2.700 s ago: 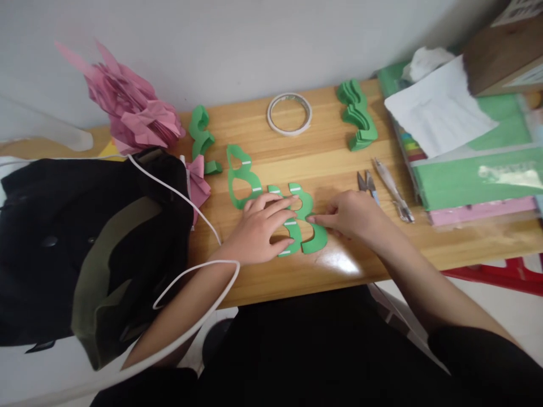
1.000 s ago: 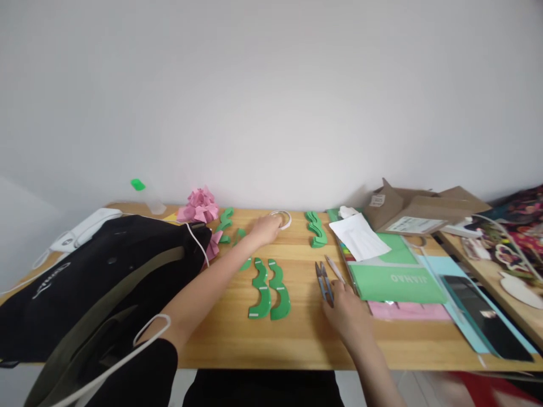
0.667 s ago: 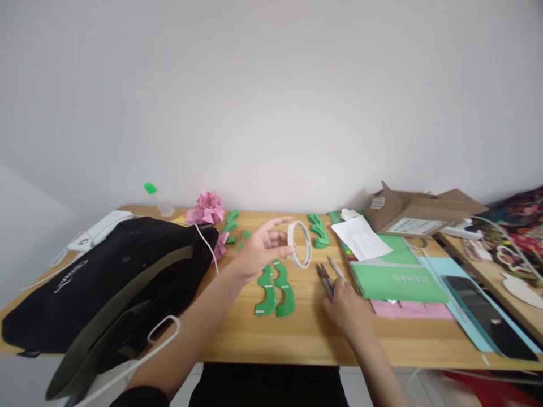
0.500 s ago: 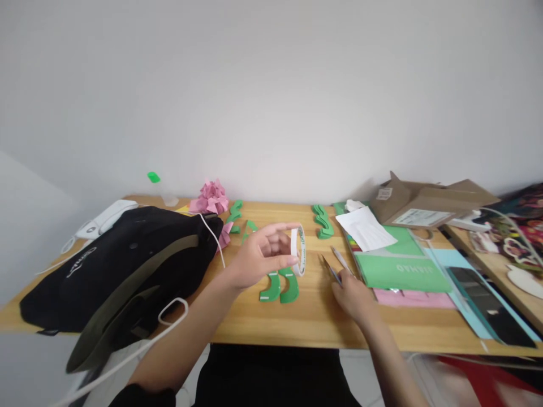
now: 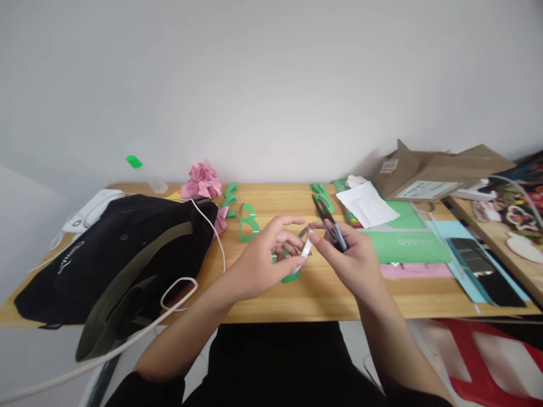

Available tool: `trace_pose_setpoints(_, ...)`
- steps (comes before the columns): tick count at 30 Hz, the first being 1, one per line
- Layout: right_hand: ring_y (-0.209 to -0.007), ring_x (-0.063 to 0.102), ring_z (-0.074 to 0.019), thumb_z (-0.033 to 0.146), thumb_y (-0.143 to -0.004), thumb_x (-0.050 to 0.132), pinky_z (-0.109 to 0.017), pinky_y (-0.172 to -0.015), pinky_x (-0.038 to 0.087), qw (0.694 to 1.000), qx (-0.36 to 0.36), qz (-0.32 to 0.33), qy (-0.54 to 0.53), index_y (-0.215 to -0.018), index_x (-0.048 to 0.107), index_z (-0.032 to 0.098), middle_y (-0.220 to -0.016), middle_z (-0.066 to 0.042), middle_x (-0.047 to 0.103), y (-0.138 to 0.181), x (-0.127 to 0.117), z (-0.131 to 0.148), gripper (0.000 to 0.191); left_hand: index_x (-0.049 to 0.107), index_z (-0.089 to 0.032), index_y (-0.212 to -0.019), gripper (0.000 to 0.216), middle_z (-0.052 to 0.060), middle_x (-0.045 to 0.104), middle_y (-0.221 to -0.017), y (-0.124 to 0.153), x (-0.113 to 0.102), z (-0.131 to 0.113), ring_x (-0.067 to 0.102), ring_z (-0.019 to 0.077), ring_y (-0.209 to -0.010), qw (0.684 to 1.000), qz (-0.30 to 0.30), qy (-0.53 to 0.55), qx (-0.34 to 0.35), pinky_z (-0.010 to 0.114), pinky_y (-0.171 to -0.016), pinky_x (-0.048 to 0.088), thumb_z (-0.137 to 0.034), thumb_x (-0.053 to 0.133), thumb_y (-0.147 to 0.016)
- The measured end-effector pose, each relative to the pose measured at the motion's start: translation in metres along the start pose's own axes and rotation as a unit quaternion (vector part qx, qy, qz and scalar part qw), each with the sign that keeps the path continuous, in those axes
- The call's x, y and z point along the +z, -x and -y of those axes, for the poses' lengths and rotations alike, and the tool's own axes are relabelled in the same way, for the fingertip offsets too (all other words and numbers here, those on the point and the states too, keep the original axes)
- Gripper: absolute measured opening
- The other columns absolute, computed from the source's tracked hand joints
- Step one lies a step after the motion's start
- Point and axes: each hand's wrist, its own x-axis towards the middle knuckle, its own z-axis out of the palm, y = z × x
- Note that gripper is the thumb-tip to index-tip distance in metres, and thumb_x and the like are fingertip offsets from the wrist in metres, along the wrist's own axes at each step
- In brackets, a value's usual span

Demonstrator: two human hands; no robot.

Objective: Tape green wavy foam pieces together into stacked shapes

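Note:
My left hand (image 5: pixel 265 257) is closed on a thin roll of white tape (image 5: pixel 306 249), which it holds tilted above the table. In my right hand (image 5: pixel 354 254) is a pair of scissors (image 5: pixel 331 223), its dark blades pointing up and away and its bluish handles in the palm. The right thumb and forefinger also touch the tape roll's upper edge. Below the hands, a curved green paper piece (image 5: pixel 291 277) is partly hidden. Beyond my left hand lies a green letter-like cutout (image 5: pixel 249 223) with white strips on it.
Wavy green pieces (image 5: pixel 230 199) lie at the back left, more green pieces (image 5: pixel 320 191) at the back right. A black bag (image 5: pixel 127 260) and pink paper flowers (image 5: pixel 201 180) are on the left. On the right are green packs (image 5: pixel 407 243), a cardboard box (image 5: pixel 436 172) and a phone (image 5: pixel 483 271).
My right hand has lifted the scissors off the table and brought them to the tape roll, fingertips now touching it. The left hand has tilted the roll. The view has shifted slightly.

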Motion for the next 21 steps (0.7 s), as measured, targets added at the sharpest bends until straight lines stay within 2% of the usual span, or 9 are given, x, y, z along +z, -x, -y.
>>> trace_pose_setpoints(5,-0.046,0.036,-0.0086,0.035,-0.078,0.069,-0.023,-0.047,0.032,0.999,-0.031,-0.032,0.029,-0.076,0.071,0.019,-0.050,0.007,0.038,-0.004,0.004,-0.007,0.016,0.052,-0.021,-0.117,0.042,0.001,0.070,-0.084,-0.004,-0.003,0.004,0.065,0.0139,-0.074,0.999,-0.029,0.021,-0.025,0.025,-0.065,0.047,-0.018,0.066,-0.078)
trace_pose_setpoints(9,-0.049,0.038,-0.0093,0.036,-0.078,0.070,-0.023,-0.048,0.034,0.999,-0.037,-0.022,0.014,-0.073,0.071,0.020,-0.051,0.006,0.041,-0.009,0.003,-0.010,0.016,0.058,-0.018,-0.114,0.040,0.000,0.069,-0.076,-0.010,-0.006,0.008,0.062,0.0123,-0.060,0.995,-0.011,0.068,-0.076,0.024,-0.056,0.047,-0.021,0.070,-0.075)
trace_pose_setpoints(13,-0.051,0.042,-0.0104,0.036,-0.078,0.070,-0.024,-0.049,0.038,0.999,-0.033,-0.027,0.020,-0.074,0.072,0.021,-0.054,0.004,0.048,-0.015,0.005,-0.008,0.016,0.064,-0.015,-0.098,0.026,0.001,0.069,-0.072,-0.015,-0.009,0.010,0.059,0.0092,-0.053,0.987,0.011,0.112,-0.118,0.018,-0.045,0.041,-0.022,0.071,-0.074)
trace_pose_setpoints(18,-0.057,0.051,-0.0128,0.043,-0.083,0.063,-0.026,-0.054,0.044,0.998,-0.035,-0.026,0.049,-0.094,0.074,0.021,-0.072,-0.002,0.065,-0.022,0.005,-0.010,0.026,0.064,-0.015,-0.090,0.017,0.000,0.069,-0.068,-0.016,-0.013,0.010,0.054,0.0060,-0.046,0.979,0.028,0.152,-0.136,0.015,-0.039,0.032,-0.022,0.069,-0.076)
trace_pose_setpoints(21,-0.052,0.045,-0.0118,0.056,-0.088,0.054,-0.025,-0.049,0.040,1.000,-0.017,-0.004,0.003,-0.106,0.070,0.021,-0.065,0.000,0.056,-0.023,-0.004,-0.015,0.043,0.064,-0.016,-0.093,0.018,0.000,0.070,-0.070,-0.016,-0.015,0.009,0.054,0.0059,-0.046,0.977,0.016,0.159,-0.144,0.015,-0.038,0.032,-0.021,0.069,-0.077)
